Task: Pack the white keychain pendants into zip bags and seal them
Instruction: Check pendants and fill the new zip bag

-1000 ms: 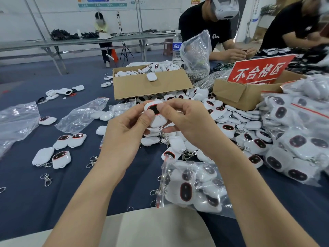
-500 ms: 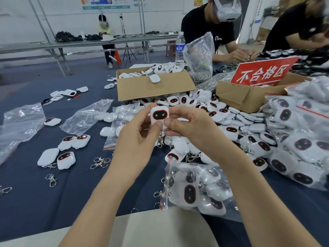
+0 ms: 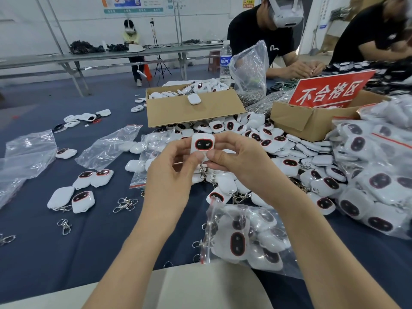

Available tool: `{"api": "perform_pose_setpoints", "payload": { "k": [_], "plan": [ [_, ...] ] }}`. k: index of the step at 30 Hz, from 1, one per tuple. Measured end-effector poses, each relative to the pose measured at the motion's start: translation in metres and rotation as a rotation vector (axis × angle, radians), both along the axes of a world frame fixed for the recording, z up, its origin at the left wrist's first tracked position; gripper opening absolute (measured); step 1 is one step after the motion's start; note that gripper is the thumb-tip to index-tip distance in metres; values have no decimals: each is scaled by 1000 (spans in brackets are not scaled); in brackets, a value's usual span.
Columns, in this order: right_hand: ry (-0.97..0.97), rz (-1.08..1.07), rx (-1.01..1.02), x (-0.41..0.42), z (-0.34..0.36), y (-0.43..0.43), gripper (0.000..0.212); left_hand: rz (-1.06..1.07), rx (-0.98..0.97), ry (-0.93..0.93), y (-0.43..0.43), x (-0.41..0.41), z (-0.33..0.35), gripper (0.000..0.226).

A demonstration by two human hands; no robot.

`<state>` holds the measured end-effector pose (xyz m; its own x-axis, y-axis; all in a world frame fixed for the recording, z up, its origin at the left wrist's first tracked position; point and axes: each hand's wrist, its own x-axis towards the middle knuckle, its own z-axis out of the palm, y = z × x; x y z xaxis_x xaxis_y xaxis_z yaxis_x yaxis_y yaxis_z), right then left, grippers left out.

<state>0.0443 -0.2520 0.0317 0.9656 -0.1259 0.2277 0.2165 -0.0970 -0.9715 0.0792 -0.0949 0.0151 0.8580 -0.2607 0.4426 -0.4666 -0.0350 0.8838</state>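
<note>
Checking step: your left hand (image 3: 171, 172) and right hand (image 3: 240, 161) together pinch one white keychain pendant (image 3: 202, 144) upright above the loose pile (image 3: 278, 148); next, you probably slip it into the part-filled zip bag (image 3: 245, 239) below.

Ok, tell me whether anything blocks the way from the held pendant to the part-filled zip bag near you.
Nothing visible does. The left hand and right hand pinch the pendant above the pile. The zip bag lies nearer, its red-striped edge facing left. Only the right forearm crosses over its far side.
</note>
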Motion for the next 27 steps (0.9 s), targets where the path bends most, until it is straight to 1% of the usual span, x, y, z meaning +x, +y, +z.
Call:
{"api": "perform_pose_setpoints", "payload": {
  "k": [2, 4, 6, 8, 10, 11, 14, 16, 19, 21, 23, 25, 27],
  "plan": [
    [-13, 9, -38, 1, -2, 1, 22, 89, 124, -116, 2, 0, -1, 8],
    [-61, 17, -73, 0, -2, 3, 20, 168, 262, -287, 6, 0, -1, 4],
    [-110, 29, -62, 0, -1, 6, 11, 209, 296, -372, 8, 1, -1, 4],
    [-140, 65, -9, -1, -1, 6, 10, 220, 275, -386, 8, 0, 1, 5],
    [-150, 103, 38, -3, -1, 7, 13, 199, 237, -361, 6, -2, 3, 8],
    [-143, 124, 69, -3, -1, 7, 14, 176, 204, -319, 6, -3, 3, 9],
    [-96, 204, 228, -2, -3, 9, 14, 28, 84, -97, 9, -3, 6, 15],
    [-63, 232, 310, -1, -5, 9, 14, -54, 26, 13, 13, 0, 7, 18],
    [-54, 213, 277, 1, -7, 9, 34, -101, -29, 102, 16, 8, 10, 19],
    [-62, 193, 241, 2, -7, 11, 43, -129, -38, 135, 19, 12, 11, 23],
    [-68, 176, 229, 2, -7, 13, 45, -144, -41, 153, 22, 14, 10, 25],
    [-74, 171, 231, 2, -8, 14, 41, -143, -54, 159, 23, 15, 11, 26],
    [-81, 182, 273, 1, -8, 15, 36, -130, -63, 149, 22, 15, 13, 27]
  ]
}}
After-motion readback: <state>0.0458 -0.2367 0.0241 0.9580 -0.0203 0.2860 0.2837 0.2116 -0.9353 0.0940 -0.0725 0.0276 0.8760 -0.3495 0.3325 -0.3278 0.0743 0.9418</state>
